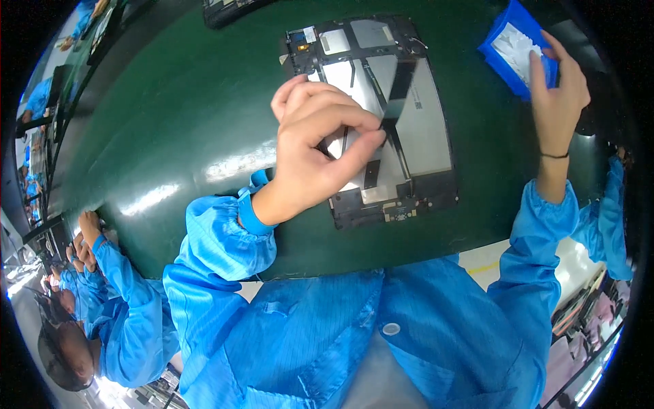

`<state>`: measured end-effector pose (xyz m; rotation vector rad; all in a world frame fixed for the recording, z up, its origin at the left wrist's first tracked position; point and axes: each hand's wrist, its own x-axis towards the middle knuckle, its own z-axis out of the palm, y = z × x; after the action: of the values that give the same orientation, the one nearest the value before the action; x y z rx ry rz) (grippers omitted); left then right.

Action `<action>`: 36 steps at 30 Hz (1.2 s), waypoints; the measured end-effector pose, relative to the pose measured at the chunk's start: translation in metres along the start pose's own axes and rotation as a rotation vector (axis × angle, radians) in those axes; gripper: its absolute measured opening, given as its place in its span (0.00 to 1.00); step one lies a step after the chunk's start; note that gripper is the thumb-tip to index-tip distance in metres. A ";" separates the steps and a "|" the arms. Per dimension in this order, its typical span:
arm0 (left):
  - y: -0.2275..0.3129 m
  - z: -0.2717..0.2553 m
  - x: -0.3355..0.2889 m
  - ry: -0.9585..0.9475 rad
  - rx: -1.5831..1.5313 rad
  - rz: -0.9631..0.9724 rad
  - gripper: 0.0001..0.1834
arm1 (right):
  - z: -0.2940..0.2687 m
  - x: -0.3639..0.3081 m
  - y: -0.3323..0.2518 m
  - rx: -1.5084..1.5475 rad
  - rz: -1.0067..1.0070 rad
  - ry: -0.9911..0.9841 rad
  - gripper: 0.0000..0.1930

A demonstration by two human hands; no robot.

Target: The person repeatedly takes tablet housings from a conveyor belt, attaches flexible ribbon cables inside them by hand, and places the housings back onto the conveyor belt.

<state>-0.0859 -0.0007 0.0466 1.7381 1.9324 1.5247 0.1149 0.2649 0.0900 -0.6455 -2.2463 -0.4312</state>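
pinching a black strip (394,102) over the open tablet frame (436,184), left hand (313,150) fingers clamped; a tug could tear it. right hand (555,95) grips a blue packet (507,34).

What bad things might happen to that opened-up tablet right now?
The left hand pinches a thin black strip over the open tablet; a hard tug might tear it. The right hand is reaching into a blue tray up and to the right, so a one-handed pull could shift the tablet on the green table.
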 end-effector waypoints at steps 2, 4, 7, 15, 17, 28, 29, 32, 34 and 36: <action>-0.003 0.003 -0.003 0.002 0.045 -0.009 0.06 | -0.011 -0.011 -0.022 0.298 -0.121 -0.056 0.13; -0.008 0.000 -0.009 0.033 0.146 -0.052 0.06 | -0.016 -0.001 -0.075 0.615 -0.354 -0.190 0.15; -0.005 0.003 -0.008 0.043 0.170 -0.067 0.07 | -0.031 -0.031 -0.098 0.804 -0.622 -0.475 0.15; 0.002 0.004 -0.009 -0.012 0.298 -0.139 0.09 | -0.044 -0.039 -0.114 1.016 -0.726 -0.684 0.21; 0.002 0.004 -0.010 -0.011 0.297 -0.144 0.08 | -0.044 -0.040 -0.115 1.018 -0.721 -0.707 0.21; 0.005 0.012 -0.008 0.019 0.306 -0.152 0.22 | -0.020 -0.018 -0.103 0.717 -0.582 -0.710 0.16; 0.002 0.015 -0.008 0.016 0.300 -0.146 0.22 | -0.017 -0.017 -0.106 0.714 -0.531 -0.678 0.15; -0.002 0.020 -0.008 0.136 0.219 -0.127 0.20 | -0.018 -0.018 -0.092 0.686 -0.382 -0.550 0.15; 0.001 0.020 -0.007 0.114 0.297 -0.083 0.17 | -0.019 -0.024 -0.084 0.651 -0.210 -0.468 0.14; 0.007 0.027 -0.002 0.108 0.362 -0.048 0.08 | -0.023 -0.039 -0.089 0.740 -0.133 -0.550 0.13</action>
<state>-0.0631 0.0120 0.0380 1.7492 2.4117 1.3423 0.1010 0.1690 0.0673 -0.2278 -2.7089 0.5802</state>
